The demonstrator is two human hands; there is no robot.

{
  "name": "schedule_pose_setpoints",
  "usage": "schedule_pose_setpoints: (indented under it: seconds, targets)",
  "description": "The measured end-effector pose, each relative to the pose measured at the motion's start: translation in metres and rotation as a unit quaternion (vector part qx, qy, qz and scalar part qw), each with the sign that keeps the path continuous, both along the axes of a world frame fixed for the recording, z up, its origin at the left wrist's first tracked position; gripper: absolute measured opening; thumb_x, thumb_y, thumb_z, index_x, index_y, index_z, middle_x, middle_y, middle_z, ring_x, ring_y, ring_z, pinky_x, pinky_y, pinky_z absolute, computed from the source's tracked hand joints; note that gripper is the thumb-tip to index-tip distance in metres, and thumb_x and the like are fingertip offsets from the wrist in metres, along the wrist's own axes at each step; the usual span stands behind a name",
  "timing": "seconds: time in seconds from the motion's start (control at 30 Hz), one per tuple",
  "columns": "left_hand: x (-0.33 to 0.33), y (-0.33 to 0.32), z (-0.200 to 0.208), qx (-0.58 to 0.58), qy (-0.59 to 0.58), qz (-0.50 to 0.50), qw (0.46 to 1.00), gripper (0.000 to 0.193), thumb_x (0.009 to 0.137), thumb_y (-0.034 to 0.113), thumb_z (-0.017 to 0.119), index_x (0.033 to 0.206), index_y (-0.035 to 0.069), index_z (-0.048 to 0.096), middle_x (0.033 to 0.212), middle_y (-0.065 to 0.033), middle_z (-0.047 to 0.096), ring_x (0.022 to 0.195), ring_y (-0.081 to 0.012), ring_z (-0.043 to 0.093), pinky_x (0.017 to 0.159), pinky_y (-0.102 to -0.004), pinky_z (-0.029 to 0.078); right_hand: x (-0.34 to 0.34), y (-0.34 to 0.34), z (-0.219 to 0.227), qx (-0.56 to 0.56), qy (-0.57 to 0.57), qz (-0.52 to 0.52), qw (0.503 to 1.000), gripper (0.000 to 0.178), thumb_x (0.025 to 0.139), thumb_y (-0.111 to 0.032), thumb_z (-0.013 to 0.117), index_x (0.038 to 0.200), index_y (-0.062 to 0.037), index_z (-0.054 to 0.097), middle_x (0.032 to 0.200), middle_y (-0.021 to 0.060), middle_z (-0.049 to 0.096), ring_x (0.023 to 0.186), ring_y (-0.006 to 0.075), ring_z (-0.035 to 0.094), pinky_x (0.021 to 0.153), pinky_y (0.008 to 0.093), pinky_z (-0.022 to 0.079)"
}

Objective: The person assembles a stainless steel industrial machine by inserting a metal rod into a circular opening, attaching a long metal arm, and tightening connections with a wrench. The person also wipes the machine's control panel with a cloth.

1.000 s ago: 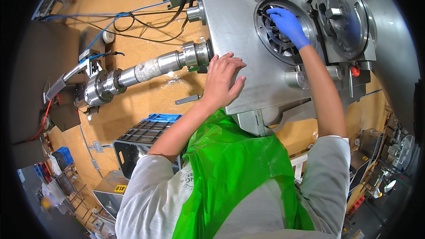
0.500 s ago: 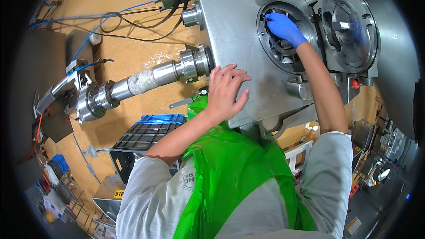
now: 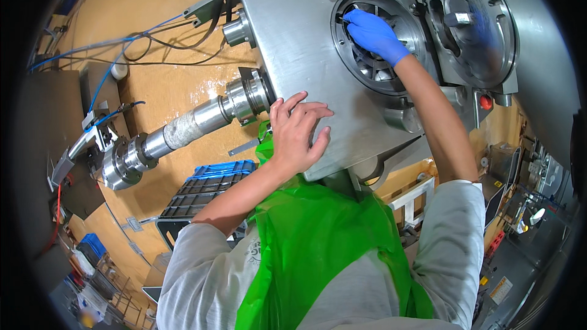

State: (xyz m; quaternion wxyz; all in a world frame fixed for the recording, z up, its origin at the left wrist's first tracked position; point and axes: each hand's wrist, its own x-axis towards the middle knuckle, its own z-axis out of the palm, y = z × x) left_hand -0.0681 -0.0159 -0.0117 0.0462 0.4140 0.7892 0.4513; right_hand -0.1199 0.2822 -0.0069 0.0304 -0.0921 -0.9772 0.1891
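Observation:
A steel machine housing [image 3: 293, 36] has a round opening [image 3: 340, 41] in its top, with a vaned rotor [image 3: 382, 75] inside. My right hand [image 3: 374, 35], in a blue glove, reaches into it from the near right. Its fingers are bent together at the rotor's far left part; whatever they grip is hidden beneath them. Bare and with fingers apart, my left hand [image 3: 298, 131] lies on the near left edge of the housing. A round steel cover [image 3: 483, 49] with a square knob stands swung aside to the right of the opening.
A steel pipe [image 3: 205, 116] with clamped joints runs out left from the housing. Dark cables and a blue hose [image 3: 104, 79] hang at the far left. Grey crates [image 3: 205, 192] stand below left. A red knob [image 3: 486, 102] sits beneath the cover. I wear a green apron [image 3: 318, 238].
The whole view has shifted, so the machine appears further left and slightly higher. My right hand stays at the rotor, and my left hand stays on the housing edge.

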Motion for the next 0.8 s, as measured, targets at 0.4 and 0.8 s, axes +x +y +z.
schedule_pose_setpoints:
  seconds: [0.4, 0.8]
  targets:
    - [0.000, 0.002, -0.003, 0.025, -0.009, 0.002, 1.000, 0.026, 0.073, 0.017, 0.066, 0.099, 0.016, 0.068, 0.108, 0.0003, 0.066, 0.122, -0.0314, 0.047, 0.106, -0.0527, 0.021, -0.025, 0.011, 0.003, 0.044, -0.217, -0.039, 0.974, 0.034, 0.083, -0.021, 0.044, 0.101, -0.0034, 0.068, 0.108, 0.0223, 0.065, 0.102, 0.0403, 0.062, 0.089, 0.0494, 0.048]
    - [0.004, 0.005, -0.002, 0.021, -0.004, 0.025, 0.999, 0.022, 0.072, 0.019, 0.066, 0.094, 0.019, 0.069, 0.103, 0.0037, 0.067, 0.121, -0.0304, 0.048, 0.106, -0.0542, 0.021, -0.020, 0.020, -0.012, 0.032, -0.109, 0.014, 0.993, 0.034, 0.083, -0.019, 0.042, 0.099, -0.0042, 0.068, 0.105, 0.0224, 0.065, 0.098, 0.0404, 0.062, 0.086, 0.0493, 0.048]
